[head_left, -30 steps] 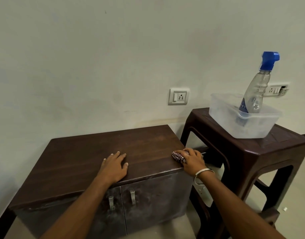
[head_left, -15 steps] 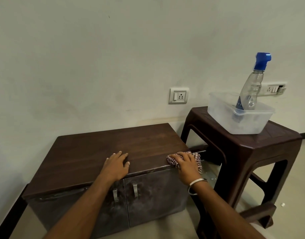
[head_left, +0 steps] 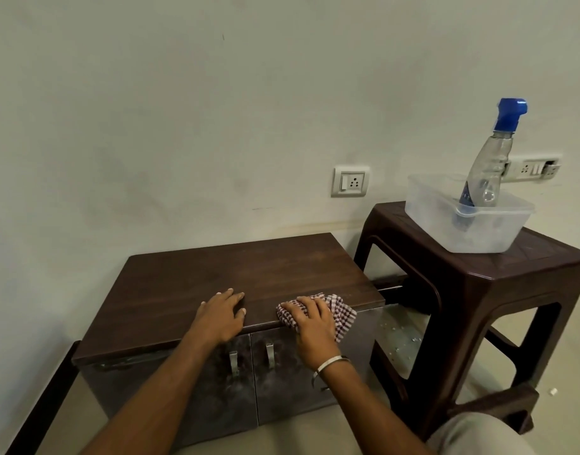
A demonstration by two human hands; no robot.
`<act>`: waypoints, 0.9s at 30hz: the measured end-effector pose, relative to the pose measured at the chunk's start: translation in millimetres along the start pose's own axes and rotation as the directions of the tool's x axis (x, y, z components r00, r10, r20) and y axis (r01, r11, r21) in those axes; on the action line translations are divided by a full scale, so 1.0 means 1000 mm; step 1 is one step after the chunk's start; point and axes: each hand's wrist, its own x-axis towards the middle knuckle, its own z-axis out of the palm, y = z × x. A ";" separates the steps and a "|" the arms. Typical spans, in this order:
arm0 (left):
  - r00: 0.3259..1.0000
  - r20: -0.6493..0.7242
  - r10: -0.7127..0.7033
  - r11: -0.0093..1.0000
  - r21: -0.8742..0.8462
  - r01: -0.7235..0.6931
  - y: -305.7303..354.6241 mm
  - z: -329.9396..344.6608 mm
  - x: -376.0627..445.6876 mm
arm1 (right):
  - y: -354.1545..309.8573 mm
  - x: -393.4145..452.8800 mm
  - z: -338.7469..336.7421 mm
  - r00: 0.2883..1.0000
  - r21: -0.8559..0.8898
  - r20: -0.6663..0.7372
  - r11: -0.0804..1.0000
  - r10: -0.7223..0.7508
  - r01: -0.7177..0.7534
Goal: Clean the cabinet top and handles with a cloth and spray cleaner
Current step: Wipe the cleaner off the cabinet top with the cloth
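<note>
Cabinet top [head_left: 236, 270], dark wood grain, sits low against a pale wall [head_left: 183, 110], and both hands are on its front edge. Left hand [head_left: 221, 318] lies flat, fingers straight and spread, palm down just left of centre. Right hand [head_left: 314, 323], a metal bangle [head_left: 331, 362] on its wrist, presses a red-and-white checked cloth [head_left: 342, 311] onto the front lip, fingers bent over it, the cloth draping down past the edge. Below, two metal handles [head_left: 252, 361] hang side by side on smudged grey doors [head_left: 282, 389]. Off to the right, well apart, the spray bottle [head_left: 489, 172] with its blue cap leans in a clear plastic tub [head_left: 446, 224] on a brown plastic stool [head_left: 511, 290]; its blue label is too small to read. A switch socket [head_left: 350, 180] sits on the wall, and the floor [head_left: 314, 431] is pale.
</note>
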 end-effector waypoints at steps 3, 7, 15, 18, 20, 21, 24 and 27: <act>1.000 -0.008 -0.021 1.000 -0.002 0.021 -0.011 -0.003 -0.003 | -0.013 -0.001 0.006 1.000 0.008 0.003 1.000 -0.005 0.005; 0.999 -0.011 -0.042 0.999 -0.002 0.042 -0.027 -0.007 -0.010 | -0.028 -0.004 0.012 0.999 0.012 0.005 0.999 -0.035 0.035; 0.995 -0.023 -0.095 0.995 0.000 0.095 -0.052 -0.016 -0.026 | -0.070 -0.010 0.033 0.994 0.053 0.028 0.993 -0.106 0.105; 0.993 -0.036 -0.116 0.993 0.002 0.116 -0.063 -0.018 -0.031 | -0.084 -0.012 0.037 0.991 0.051 0.050 0.991 -0.124 0.122; 0.991 -0.039 -0.130 0.992 0.001 0.130 -0.070 -0.020 -0.033 | -0.093 -0.013 0.039 0.988 0.051 0.057 0.989 -0.140 0.138; 0.990 -0.041 -0.137 0.991 -0.001 0.137 -0.073 -0.020 -0.035 | -0.097 -0.014 0.041 0.987 0.048 0.057 0.988 -0.149 0.146; 0.987 -0.049 -0.155 0.988 -0.005 0.155 -0.085 -0.023 -0.039 | -0.112 -0.016 0.049 0.984 0.053 0.059 0.985 -0.168 0.165; 0.982 -0.053 -0.182 0.983 -0.005 0.182 -0.098 -0.026 -0.044 | -0.127 -0.017 0.054 0.977 0.055 0.075 0.979 -0.200 0.197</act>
